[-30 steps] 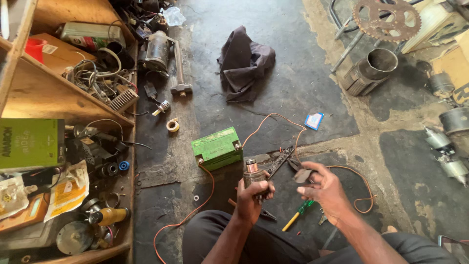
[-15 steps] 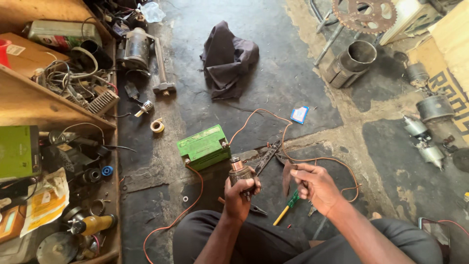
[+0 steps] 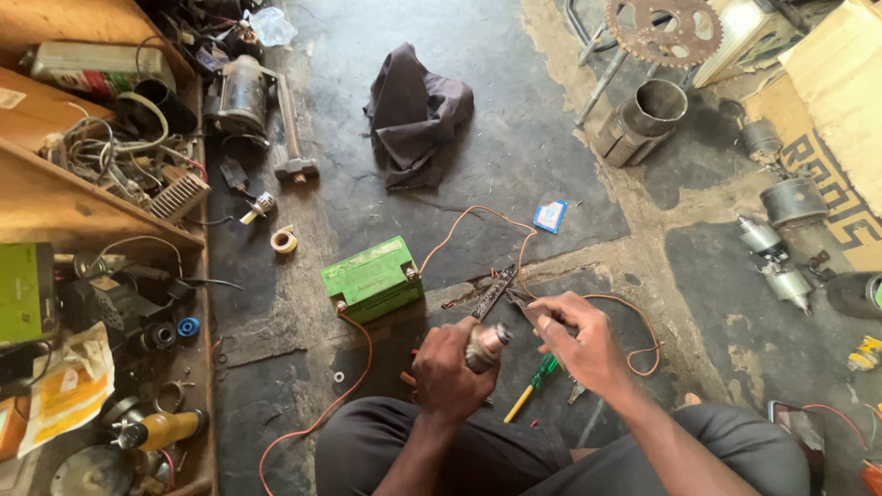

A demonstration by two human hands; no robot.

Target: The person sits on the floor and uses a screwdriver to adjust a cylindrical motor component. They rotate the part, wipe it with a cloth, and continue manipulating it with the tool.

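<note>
I've got the left hand (image 3: 450, 372) wrapped tight around a small cylindrical motor (image 3: 484, 346), fingers curled fully about its body, the metal end poking up out of the fist. It sits just above my lap, over the dark floor. The right hand (image 3: 583, 344) is right beside it, thumb and fingers pinched together on something thin near the motor's tip; I can't tell whether that's the wire end or a tool's handle. Dark pliers (image 3: 496, 292) lie angled just beyond both hands. An orange wire (image 3: 514, 241) loops from there back to the green battery (image 3: 372, 278), which rests on the floor ahead and to the left of the left hand, close by. A green and yellow screwdriver (image 3: 531, 388) lies on the floor under the right hand. Further off, a dark cloth (image 3: 413, 115) is crumpled on the concrete, and a wooden shelf (image 3: 55, 197) full of parts runs down my left side.
</note>
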